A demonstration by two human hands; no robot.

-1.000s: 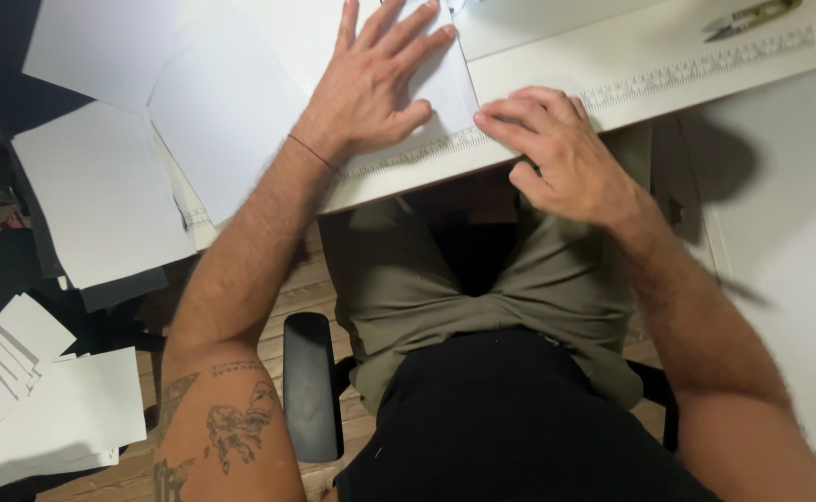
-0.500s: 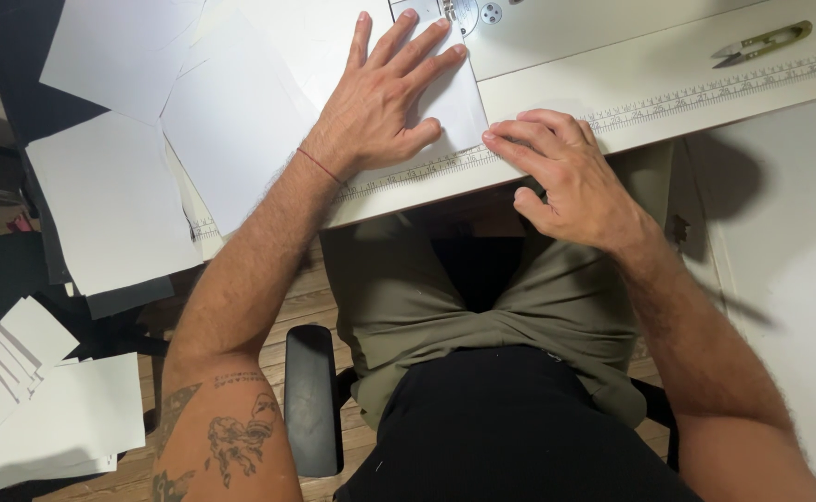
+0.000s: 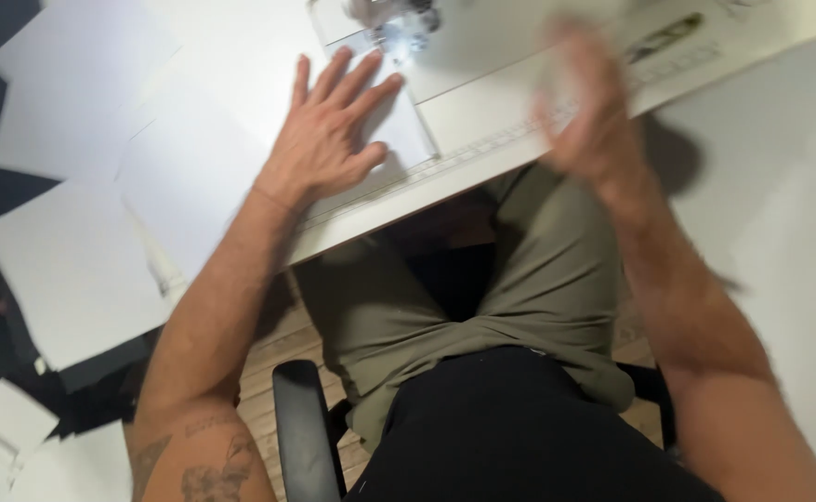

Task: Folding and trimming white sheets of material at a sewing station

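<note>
My left hand (image 3: 329,139) lies flat with fingers spread on a white sheet (image 3: 399,130) near the front edge of the white table (image 3: 519,121), just below a sewing machine's metal foot (image 3: 394,23). My right hand (image 3: 589,112) is lifted above the table's edge and blurred by motion; its fingers look loose and I cannot tell whether it holds anything. A printed ruler strip (image 3: 492,144) runs along the table edge between the two hands.
Several white sheets (image 3: 83,270) lie overlapping at the left, more on the floor (image 3: 8,428) lower left. A green-and-black tool (image 3: 664,35) rests on the table at the upper right. A black chair armrest (image 3: 301,428) stands by my left thigh.
My right hand has lifted off the table edge and swung up and right, now blurred. My left hand stays flat on the sheet. The view has shifted closer.
</note>
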